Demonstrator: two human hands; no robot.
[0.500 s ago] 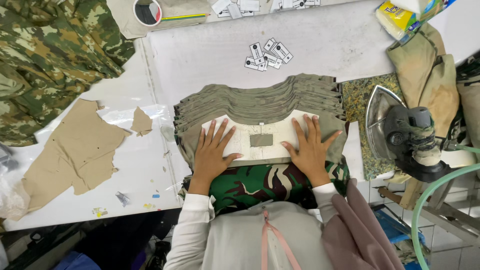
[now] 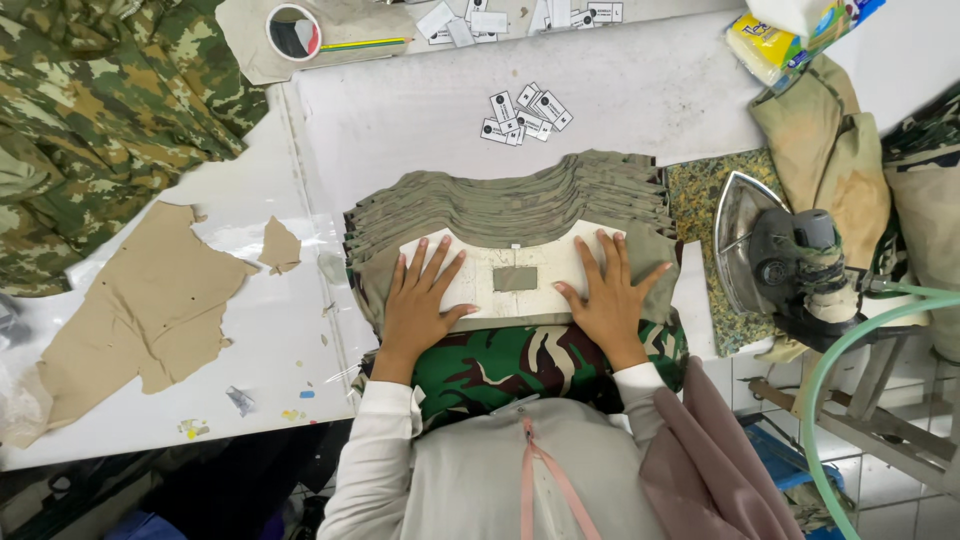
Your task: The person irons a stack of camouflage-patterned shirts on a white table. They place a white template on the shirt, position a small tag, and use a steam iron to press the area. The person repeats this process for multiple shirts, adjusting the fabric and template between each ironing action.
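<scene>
Both hands lie flat, fingers spread, holding nothing: left hand (image 2: 422, 292) and right hand (image 2: 612, 290) press the white template (image 2: 505, 262). It tops the olive fabric stack (image 2: 510, 200); an iron (image 2: 780, 262) sits at 3 o'clock

A single head-worn camera looks almost straight down from above the person's chest onto a white worktable (image 2: 620, 80); the far edge of the table lies at the top of the frame, the person's own torso at the bottom; both hands, the left hand (image 2: 425, 300) and the right hand (image 2: 610, 295), sit near the centre, fairly close to the lens; the view reaches camouflage fabric (image 2: 100, 110) at the left and a steam iron (image 2: 780, 260) at the right; no second view overlaps it.
</scene>
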